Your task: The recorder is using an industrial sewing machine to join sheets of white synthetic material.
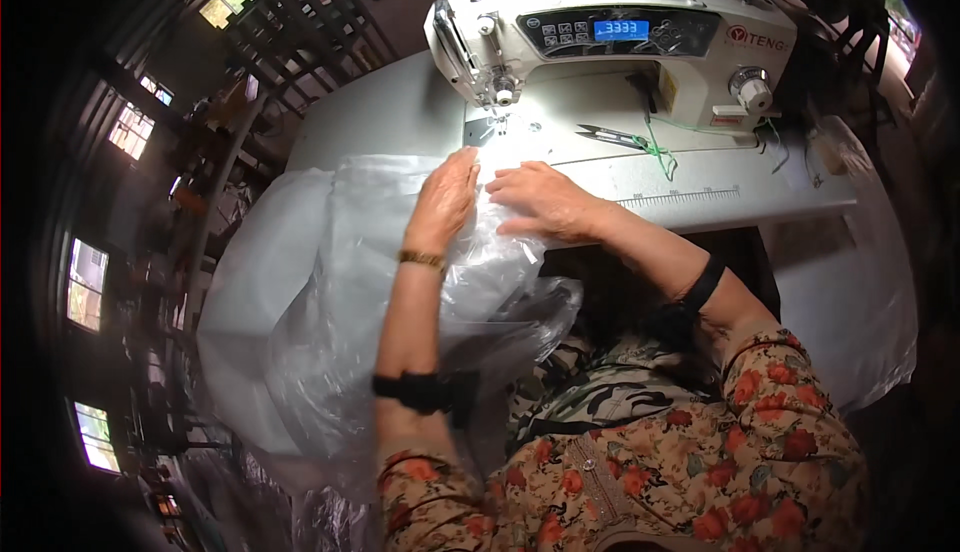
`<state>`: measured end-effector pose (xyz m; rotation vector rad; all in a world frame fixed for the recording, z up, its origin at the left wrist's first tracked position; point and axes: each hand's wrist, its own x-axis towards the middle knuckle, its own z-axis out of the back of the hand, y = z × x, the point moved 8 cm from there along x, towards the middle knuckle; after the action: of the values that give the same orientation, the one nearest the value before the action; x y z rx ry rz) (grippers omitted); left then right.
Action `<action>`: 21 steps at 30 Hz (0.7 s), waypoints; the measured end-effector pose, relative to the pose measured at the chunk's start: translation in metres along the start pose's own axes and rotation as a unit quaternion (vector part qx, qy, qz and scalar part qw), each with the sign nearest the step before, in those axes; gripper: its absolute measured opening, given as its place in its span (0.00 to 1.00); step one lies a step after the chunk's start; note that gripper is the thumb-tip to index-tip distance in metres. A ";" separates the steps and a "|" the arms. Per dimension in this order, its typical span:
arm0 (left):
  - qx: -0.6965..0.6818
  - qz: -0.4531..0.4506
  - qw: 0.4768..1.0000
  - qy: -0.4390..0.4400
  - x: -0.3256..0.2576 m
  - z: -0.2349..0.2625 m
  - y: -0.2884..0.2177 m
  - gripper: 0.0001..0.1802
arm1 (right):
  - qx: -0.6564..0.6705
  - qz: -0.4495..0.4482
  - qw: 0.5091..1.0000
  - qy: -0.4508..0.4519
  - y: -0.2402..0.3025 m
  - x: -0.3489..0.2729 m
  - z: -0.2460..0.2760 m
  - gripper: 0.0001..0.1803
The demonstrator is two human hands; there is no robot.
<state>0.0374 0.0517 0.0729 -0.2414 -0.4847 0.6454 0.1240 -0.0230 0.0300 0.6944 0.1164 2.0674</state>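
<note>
A clear plastic sheet (370, 252) lies crumpled over the left of the sewing table and hangs down toward my lap. My left hand (447, 197) rests flat on it with fingers close together, pointing at the needle area. To its right, my right hand (545, 202) is spread over the same plastic, fingertips near the left hand. Just beyond both hands stands a white sewing machine (620, 62), its presser foot (503, 124) under a bright lamp glare. The glare washes out the plastic's edge by the foot.
Thread snips (612, 137) lie on the machine bed, with green thread (657, 149) beside them. A printed ruler (680, 196) runs along the table's near edge. More clear plastic (850, 322) hangs at the right. Racks and windows (88, 282) line the left.
</note>
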 end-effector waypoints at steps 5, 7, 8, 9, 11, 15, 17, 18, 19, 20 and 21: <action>0.067 0.092 0.992 0.052 0.001 -0.056 0.031 0.25 | -0.013 -0.128 0.988 -0.086 -0.033 -0.015 0.022 0.28; 0.112 0.123 0.986 0.031 -0.003 -0.055 0.039 0.30 | -0.074 -0.162 0.982 -0.069 -0.039 -0.015 0.018 0.34; 0.111 0.131 0.985 0.034 -0.004 -0.055 0.043 0.30 | -0.079 -0.179 0.979 -0.051 -0.042 -0.014 0.014 0.34; 0.124 0.148 0.981 0.028 -0.005 -0.051 0.049 0.31 | -0.109 -0.177 0.977 -0.056 -0.042 -0.012 0.014 0.37; 0.145 0.171 0.974 0.030 -0.003 -0.043 0.059 0.33 | -0.139 -0.176 0.972 -0.062 -0.042 -0.009 0.013 0.39; 0.094 0.194 0.975 0.046 0.004 -0.032 0.066 0.29 | -0.107 -0.221 0.969 -0.002 -0.053 -0.003 0.003 0.46; 0.130 0.134 0.982 0.026 0.011 -0.028 0.051 0.28 | -0.108 -0.218 0.970 -0.004 -0.054 0.002 0.004 0.44; 0.179 0.068 0.982 -0.003 0.016 -0.024 0.037 0.26 | -0.103 -0.226 0.969 0.000 -0.055 0.003 0.003 0.44; 0.126 0.013 0.991 -0.051 0.015 -0.024 0.021 0.20 | -0.092 -0.233 0.968 0.008 -0.057 0.004 0.002 0.45; 0.102 0.013 0.994 0.043 0.019 -0.042 0.019 0.16 | -0.096 -0.236 0.967 0.006 -0.058 0.005 0.003 0.45; 0.074 0.007 0.997 0.013 0.015 -0.044 0.012 0.15 | -0.089 -0.238 0.967 0.003 -0.059 0.005 0.004 0.43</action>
<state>0.0635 0.0680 0.0362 -0.1135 -0.4090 0.6875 0.1678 0.0141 0.0152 0.4930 0.0890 1.5956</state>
